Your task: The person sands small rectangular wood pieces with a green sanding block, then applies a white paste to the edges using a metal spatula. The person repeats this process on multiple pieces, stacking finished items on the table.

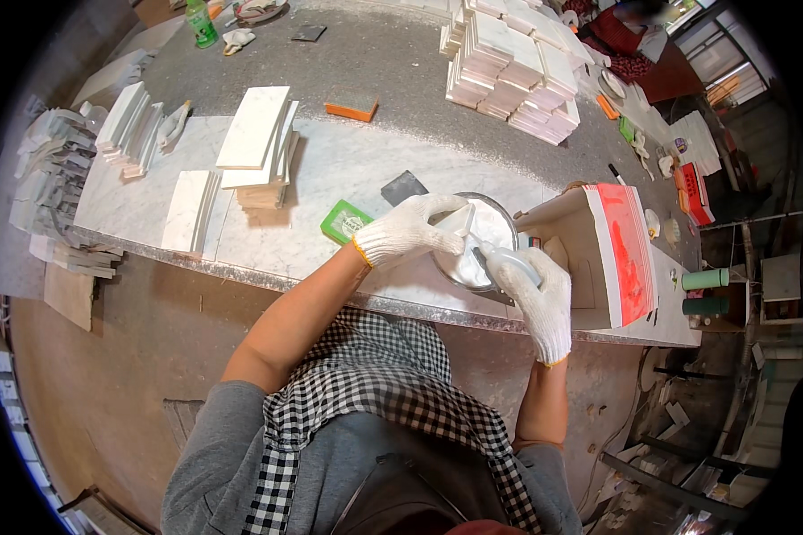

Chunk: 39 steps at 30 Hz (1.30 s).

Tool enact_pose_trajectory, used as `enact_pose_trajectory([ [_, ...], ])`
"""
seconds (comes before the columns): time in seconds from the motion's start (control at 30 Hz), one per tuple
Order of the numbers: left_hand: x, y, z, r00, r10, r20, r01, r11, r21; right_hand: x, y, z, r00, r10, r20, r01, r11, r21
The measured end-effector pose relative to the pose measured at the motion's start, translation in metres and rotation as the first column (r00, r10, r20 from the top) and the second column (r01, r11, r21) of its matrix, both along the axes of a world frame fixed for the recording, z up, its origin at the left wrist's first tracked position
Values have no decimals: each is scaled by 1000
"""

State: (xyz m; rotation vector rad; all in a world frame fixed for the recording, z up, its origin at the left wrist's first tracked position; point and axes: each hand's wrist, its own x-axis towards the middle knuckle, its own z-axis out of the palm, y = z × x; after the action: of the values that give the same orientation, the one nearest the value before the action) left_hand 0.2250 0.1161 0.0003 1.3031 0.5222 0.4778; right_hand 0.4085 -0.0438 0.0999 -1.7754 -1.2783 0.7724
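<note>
Both my hands wear white knit gloves over a round metal bowl of white powder. My left hand is closed, pinching a small flat white piece, seemingly tile or stone, above the bowl's left side. My right hand is wrapped round a pale squeeze bottle. Its narrow tip points left, close to the white piece; whether they touch I cannot tell. My gloved fingers partly hide the bottle. A green block and a dark grey square block lie left of the bowl.
Right of the bowl stands an open cardboard box with a red-and-white flap. White tile stacks stand at left, and a bigger tile pile at the far side. An orange-based block lies mid-table. Another person is at far right.
</note>
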Motion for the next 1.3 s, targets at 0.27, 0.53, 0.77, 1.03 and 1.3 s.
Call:
enact_pose_trajectory([
  [0.27, -2, -2, 4, 1000, -3, 11, 3, 1000, -22, -1, 5, 1, 994, -43, -98, 48, 998, 44],
  [0.53, -3, -5, 18, 1000, -10, -9, 9, 999, -37, 24, 43, -67, 985, -116, -131, 118, 993, 10],
  [0.77, -2, -8, 22, 1000, 8, -27, -10, 999, -40, 31, 74, -93, 948, -130, 292, 138, 990, -8],
  [1.03, -1, -8, 16, 999, 28, -15, -29, 998, -54, 33, 68, -101, 826, -197, 528, 222, 975, 17],
  [1.3, -1, -5, 14, 999, 19, -47, -20, 1000, -17, 26, -7, -84, 740, -24, 672, 236, 945, -226],
])
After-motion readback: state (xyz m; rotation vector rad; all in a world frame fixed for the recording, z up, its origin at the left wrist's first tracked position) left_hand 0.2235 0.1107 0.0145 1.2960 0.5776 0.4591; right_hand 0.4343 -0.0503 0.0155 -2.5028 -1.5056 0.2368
